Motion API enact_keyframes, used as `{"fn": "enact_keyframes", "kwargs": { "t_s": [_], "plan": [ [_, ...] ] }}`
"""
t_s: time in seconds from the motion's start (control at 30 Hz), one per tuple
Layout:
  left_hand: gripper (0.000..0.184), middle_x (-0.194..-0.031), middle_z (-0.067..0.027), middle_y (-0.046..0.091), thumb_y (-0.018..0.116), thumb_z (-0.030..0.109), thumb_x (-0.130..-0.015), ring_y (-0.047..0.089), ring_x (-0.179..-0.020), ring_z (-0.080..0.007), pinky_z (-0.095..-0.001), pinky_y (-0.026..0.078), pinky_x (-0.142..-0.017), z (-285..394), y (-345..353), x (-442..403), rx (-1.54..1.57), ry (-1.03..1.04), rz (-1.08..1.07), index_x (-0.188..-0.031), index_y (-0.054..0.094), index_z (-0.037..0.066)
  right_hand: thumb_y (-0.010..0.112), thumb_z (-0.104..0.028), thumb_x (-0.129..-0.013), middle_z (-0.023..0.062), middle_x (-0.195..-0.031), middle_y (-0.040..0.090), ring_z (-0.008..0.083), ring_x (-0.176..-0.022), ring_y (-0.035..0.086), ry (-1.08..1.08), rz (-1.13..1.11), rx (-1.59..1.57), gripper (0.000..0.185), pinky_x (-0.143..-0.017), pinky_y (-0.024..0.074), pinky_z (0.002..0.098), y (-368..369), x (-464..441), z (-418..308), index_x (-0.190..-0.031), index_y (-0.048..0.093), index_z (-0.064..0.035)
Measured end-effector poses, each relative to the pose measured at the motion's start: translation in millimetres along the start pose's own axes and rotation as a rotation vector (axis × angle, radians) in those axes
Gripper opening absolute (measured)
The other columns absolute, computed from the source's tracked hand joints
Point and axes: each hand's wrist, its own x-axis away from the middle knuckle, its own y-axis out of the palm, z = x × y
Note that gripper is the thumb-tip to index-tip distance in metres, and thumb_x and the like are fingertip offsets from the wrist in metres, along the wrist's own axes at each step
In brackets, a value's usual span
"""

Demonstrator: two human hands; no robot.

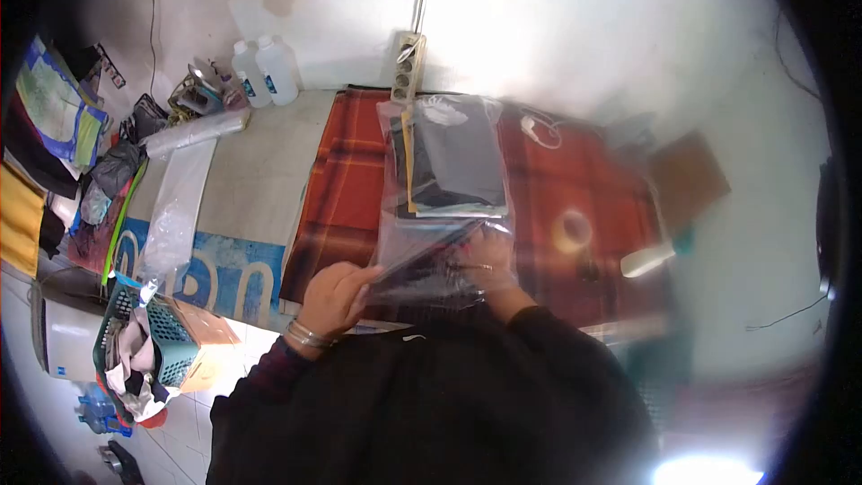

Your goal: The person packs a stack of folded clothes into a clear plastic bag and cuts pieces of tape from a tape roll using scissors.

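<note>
- Head view: clear plastic bag (pixel 390 233) lies flat on red plaid cloth (pixel 346 207), cloth spread over counter (pixel 260 180).
- Folded clothes (pixel 458 157) inside the bag, mostly grey and black, with a yellow edge along the left side; stack sits beyond both hands, toward the wall.
- Near part of bag is loose, crumpled film, between the hands and close to the person's body.
- Left hand (pixel 334 298) at bag's near left side, fingers close together, holding the plastic edge; bracelets on wrist.
- Right hand (pixel 489 259) at near right side, just below the clothes stack, film over or around it; blurred, cannot tell how wide the fingers are or whether they grip.
- Right of bag, on the cloth: tape roll (pixel 573 231), small dark item (pixel 589 269), and a white elongated object (pixel 646 260) near the right edge.
- White cable (pixel 541 131) coiled at far right of bag.
- Power strip (pixel 407 66) at the far edge, against the wall, beyond the bag.
- Left end: two clear bottles (pixel 277 72) by the wall, roll of plastic film (pixel 197 133) with film hanging toward the green basket (pixel 171 341), which holds fabric.
</note>
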Motion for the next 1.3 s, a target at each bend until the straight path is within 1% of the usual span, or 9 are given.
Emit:
{"fn": "enact_keyframes", "kwargs": {
  "t_s": [0.1,0.33,0.4,0.43,0.5,0.63,0.7,0.9,1.3],
  "plan": [
    [0.032,-0.077,-0.0096,0.057,0.061,0.006,-0.076,0.057,-0.069,-0.0278,-0.0385,0.046,-0.061,22,7,-28,0.117,0.068,-0.068,-0.109,0.061,0.007,0.059,-0.038,-0.078,0.0184,-0.112,0.055,0.0353,-0.100,0.055,-0.103,0.183,0.106,0.046,-0.091,0.0369,0.0517,11,-4,-4,-0.111,0.055,-0.0059],
    [0.040,-0.078,-0.0092,0.056,0.062,0.012,-0.078,0.057,-0.072,-0.0261,-0.0377,0.047,-0.066,40,-14,-54,0.156,0.197,-0.440,-0.118,0.058,0.007,0.056,-0.035,-0.082,0.0131,-0.123,0.053,0.0321,-0.117,0.047,-0.054,-0.013,0.179,0.045,-0.092,0.0379,0.0505,38,-21,14,-0.117,0.055,-0.0077],
    [0.048,-0.089,-0.0107,0.059,0.066,0.015,-0.077,0.060,-0.080,-0.0263,-0.0353,0.049,-0.072,32,-31,-62,0.508,-0.053,-0.847,-0.123,0.055,0.006,0.055,-0.032,-0.083,0.0129,-0.121,0.054,0.0304,-0.112,0.050,-0.159,0.114,0.181,0.038,-0.091,0.0394,0.0493,43,-10,16,-0.117,0.056,-0.0148],
    [0.048,-0.089,-0.0107,0.059,0.066,0.015,-0.077,0.060,-0.080,-0.0263,-0.0353,0.049,-0.072,20,-30,-63,0.507,-0.055,-0.843,-0.123,0.055,0.006,0.055,-0.032,-0.083,0.0129,-0.121,0.054,0.0303,-0.112,0.050,-0.150,0.140,0.180,0.038,-0.091,0.0395,0.0491,40,-7,13,-0.117,0.056,-0.0146],
    [0.054,-0.107,-0.0132,0.059,0.069,0.019,-0.076,0.059,-0.096,-0.0266,-0.0331,0.047,-0.084,-16,-13,-67,1.323,-0.281,-0.807,-0.126,0.052,0.005,0.054,-0.032,-0.084,0.0130,-0.120,0.055,0.0300,-0.112,0.051,-0.096,0.085,0.180,0.038,-0.091,0.0396,0.0488,38,-13,4,-0.117,0.056,-0.0141],
    [0.061,-0.136,-0.0162,0.044,0.066,0.034,-0.080,0.041,-0.127,-0.0336,-0.0477,0.032,-0.104,-55,59,-147,0.166,0.030,-0.205,-0.133,0.047,0.011,0.054,-0.033,-0.085,0.0132,-0.120,0.055,0.0295,-0.112,0.051,-0.043,-0.033,0.132,0.037,-0.091,0.0399,0.0482,39,-18,-6,-0.117,0.057,-0.0131],
    [0.064,-0.140,-0.0141,0.040,0.056,0.050,-0.081,0.028,-0.134,-0.0355,-0.0584,0.021,-0.106,-50,102,-178,-0.134,-0.011,-0.307,-0.133,0.047,0.015,0.053,-0.033,-0.085,0.0133,-0.120,0.055,0.0293,-0.111,0.051,-0.062,-0.054,0.075,0.037,-0.091,0.0400,0.0479,40,1,-3,-0.117,0.057,-0.0126],
    [0.062,-0.143,-0.0072,0.038,0.047,0.055,-0.079,0.023,-0.138,-0.0299,-0.0628,0.014,-0.107,-25,146,-236,-0.329,-0.054,-0.808,-0.128,0.055,0.018,0.053,-0.033,-0.087,0.0136,-0.119,0.056,0.0285,-0.111,0.052,-0.036,-0.003,-0.023,0.037,-0.091,0.0405,0.0469,35,23,9,-0.116,0.057,-0.0112],
    [0.058,-0.132,-0.0104,0.049,0.051,0.054,-0.077,0.028,-0.134,-0.0333,-0.0683,0.011,-0.103,-9,158,-191,-0.366,0.100,-0.723,-0.119,0.061,0.015,0.051,-0.033,-0.090,0.0143,-0.117,0.058,0.0270,-0.110,0.053,-0.027,0.044,-0.030,0.037,-0.092,0.0413,0.0450,28,-15,4,-0.116,0.057,-0.0083]
  ]
}}
